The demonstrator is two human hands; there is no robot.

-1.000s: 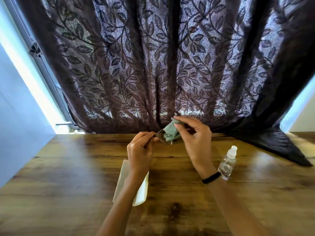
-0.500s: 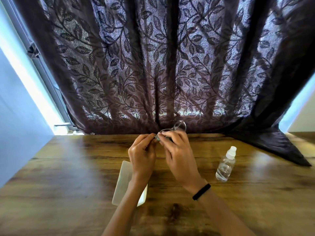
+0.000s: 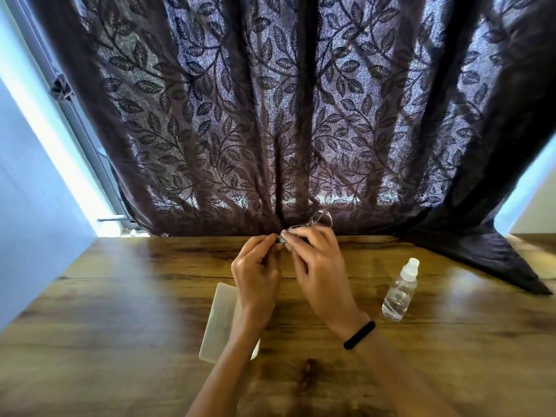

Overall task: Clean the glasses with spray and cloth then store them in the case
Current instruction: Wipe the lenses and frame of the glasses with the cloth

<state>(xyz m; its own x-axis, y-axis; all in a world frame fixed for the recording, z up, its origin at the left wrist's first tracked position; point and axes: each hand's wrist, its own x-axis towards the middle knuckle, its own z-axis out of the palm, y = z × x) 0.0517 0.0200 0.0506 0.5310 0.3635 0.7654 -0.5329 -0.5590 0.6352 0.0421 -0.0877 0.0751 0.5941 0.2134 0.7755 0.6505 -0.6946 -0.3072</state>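
Observation:
Both hands are raised together over the far middle of the wooden table (image 3: 120, 296). My left hand (image 3: 255, 275) pinches the near end of the clear-framed glasses (image 3: 322, 219), whose one lens sticks up beyond my fingers. My right hand (image 3: 319, 269) pinches the pale green cloth (image 3: 282, 239) against the glasses; only a small bit of cloth shows between the fingertips. The pale case (image 3: 219, 320) lies on the table under my left forearm. The clear spray bottle (image 3: 400, 290) with a white cap stands to the right of my right hand.
A dark leaf-patterned curtain (image 3: 301, 115) hangs along the table's far edge, and its corner (image 3: 496, 260) spills onto the table at the right. A pale wall (image 3: 36, 191) runs along the left side.
My right hand moved left from over one lens toward my left hand. The cloth, spread and plainly seen a second ago, is now mostly hidden by my fingers, and one lens stands uncovered.

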